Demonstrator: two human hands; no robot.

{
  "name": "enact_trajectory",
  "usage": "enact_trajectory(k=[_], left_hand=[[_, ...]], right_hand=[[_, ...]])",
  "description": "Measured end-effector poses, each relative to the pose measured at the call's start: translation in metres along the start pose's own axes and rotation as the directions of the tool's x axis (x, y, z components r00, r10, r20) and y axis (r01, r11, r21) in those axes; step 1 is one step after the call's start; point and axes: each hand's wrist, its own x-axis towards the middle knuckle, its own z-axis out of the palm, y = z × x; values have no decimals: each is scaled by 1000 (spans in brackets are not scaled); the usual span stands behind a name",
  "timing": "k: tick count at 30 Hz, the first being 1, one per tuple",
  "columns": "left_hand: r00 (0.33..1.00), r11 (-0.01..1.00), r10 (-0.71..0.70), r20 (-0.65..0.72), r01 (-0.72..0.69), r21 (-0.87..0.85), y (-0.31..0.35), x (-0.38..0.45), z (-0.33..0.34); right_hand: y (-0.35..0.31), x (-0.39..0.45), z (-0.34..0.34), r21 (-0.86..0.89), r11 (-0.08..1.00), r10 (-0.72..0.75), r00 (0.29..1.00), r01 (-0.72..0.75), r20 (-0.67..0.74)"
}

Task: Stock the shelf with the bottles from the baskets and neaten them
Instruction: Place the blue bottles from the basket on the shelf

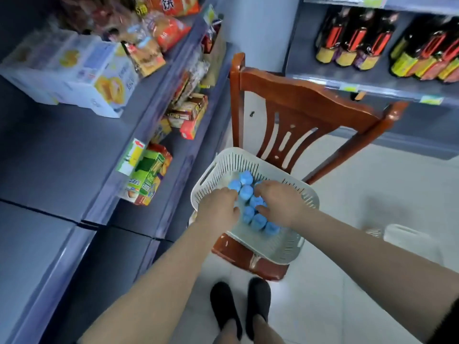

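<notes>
A white slotted basket (293, 247) stands on the seat of a red-brown wooden chair (308, 100). Inside it stand several bottles with blue caps (246, 178), packed close together. Both my hands reach down into the basket. My left hand (218, 209) is at the left side of the bottles, its fingers curled down among the caps. My right hand (278, 202) covers the right side of the cluster, fingers curled over the caps. The blur hides whether either hand has a bottle in its grip.
Grey shelves (104, 184) with boxes and snack packs run along the left. A shelf (372, 88) of dark bottles is at the upper right. A second white basket (407, 239) lies on the tiled floor to the right. My feet stand below the chair.
</notes>
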Motion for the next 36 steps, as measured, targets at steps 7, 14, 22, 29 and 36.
enact_trajectory(k=[7,14,22,29,36], left_hand=[[962,995,-73,264,87,-42,-11,72,105],[914,993,-99,394,117,-22,-26,118,166],[895,980,-139,424,185,-71,-33,125,192],[932,944,-102,348,201,-261,-37,104,154],[992,752,-113,53,120,-648,-31,51,61]], right_hand=[[41,54,107,92,993,57,988,-71,143],[53,98,172,28,992,113,968,-122,223],[57,117,196,-116,993,7,970,22,243],[52,99,154,38,999,-2,997,-1,80],[24,64,42,252,959,-92,982,133,-166]])
